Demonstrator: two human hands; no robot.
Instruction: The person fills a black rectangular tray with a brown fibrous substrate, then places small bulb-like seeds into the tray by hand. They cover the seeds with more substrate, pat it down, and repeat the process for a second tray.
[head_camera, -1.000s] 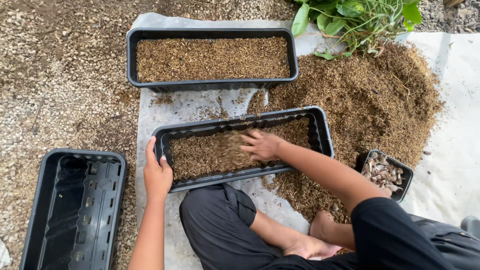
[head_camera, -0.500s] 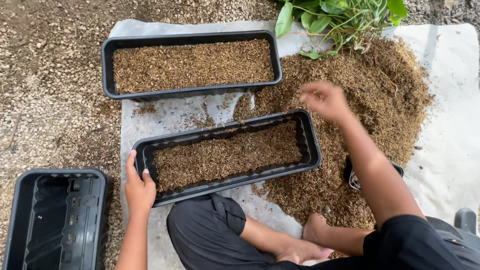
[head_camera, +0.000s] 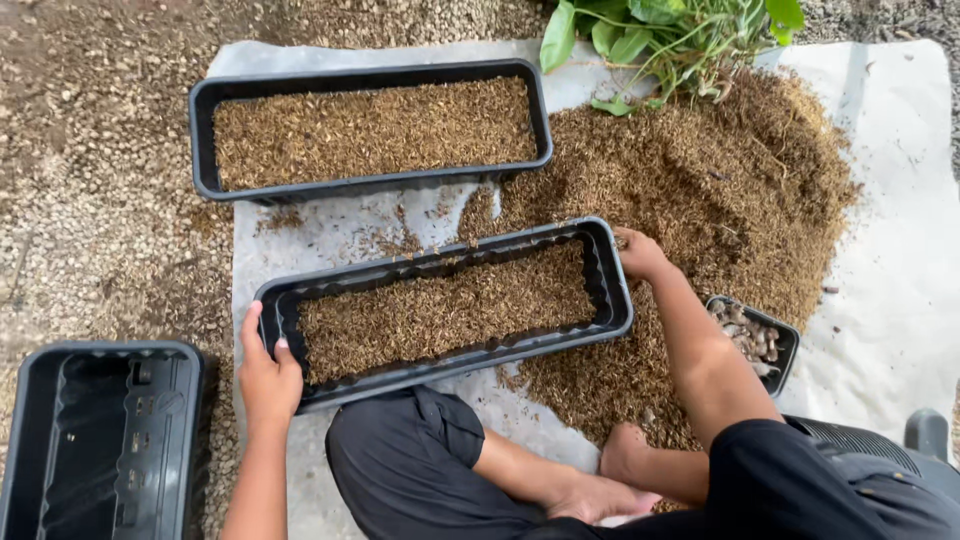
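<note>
The right hand has dropped from the husk pile to the centre planter's right end, fingers hidden; left hand grips its left rim.

— What was the ground like there?
— Loose pale gravel, outdoors, under soft even daylight.
— Anything laid over it?
— A white sheet was spread flat across it, and a leafy green plant stood at its far edge.

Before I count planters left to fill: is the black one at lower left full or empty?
Empty: the lower-left black planter shows its bare moulded floor, with no brown mix inside.
</note>
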